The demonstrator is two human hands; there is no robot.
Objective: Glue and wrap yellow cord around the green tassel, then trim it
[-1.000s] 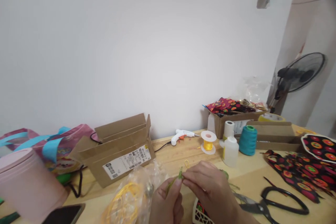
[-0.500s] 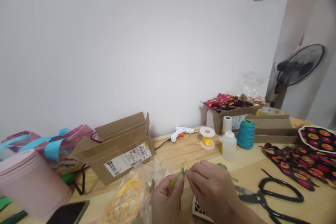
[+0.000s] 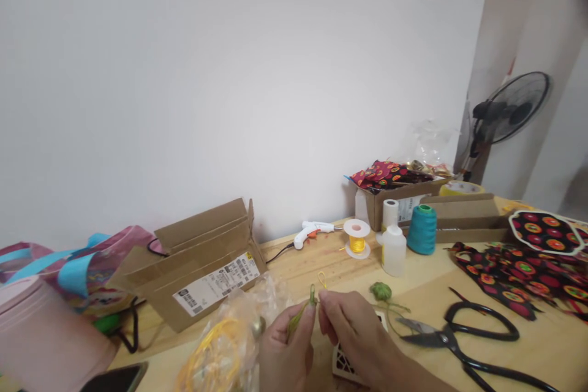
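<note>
At the bottom centre, my left hand (image 3: 285, 352) pinches a thin green cord (image 3: 304, 311) that sticks up between thumb and forefinger. My right hand (image 3: 353, 337) is closed beside it, fingertips pinched at the top of the same green cord. A small yellow loop (image 3: 322, 279) shows just above the fingertips. A green knotted bundle (image 3: 381, 291) lies on the wooden table (image 3: 459, 343) right of my right hand. Black scissors (image 3: 463, 340) lie open further right. A clear plastic bag with yellow cord (image 3: 220, 355) sits left of my left hand.
An open cardboard box (image 3: 202, 269), a pink container (image 3: 46, 337) and a pink bag (image 3: 92, 266) stand at the left. A glue gun (image 3: 312, 231), yellow spool (image 3: 357, 237), white bottle (image 3: 394, 249) and teal thread cone (image 3: 421, 229) line the back. Patterned fabric (image 3: 519, 272) lies right; a fan (image 3: 505, 110) stands behind.
The view has swung slightly to the right, so everything has shifted left in the frame. My right hand has drawn back a little, uncovering the green bundle. Both hands still pinch the green cord.
</note>
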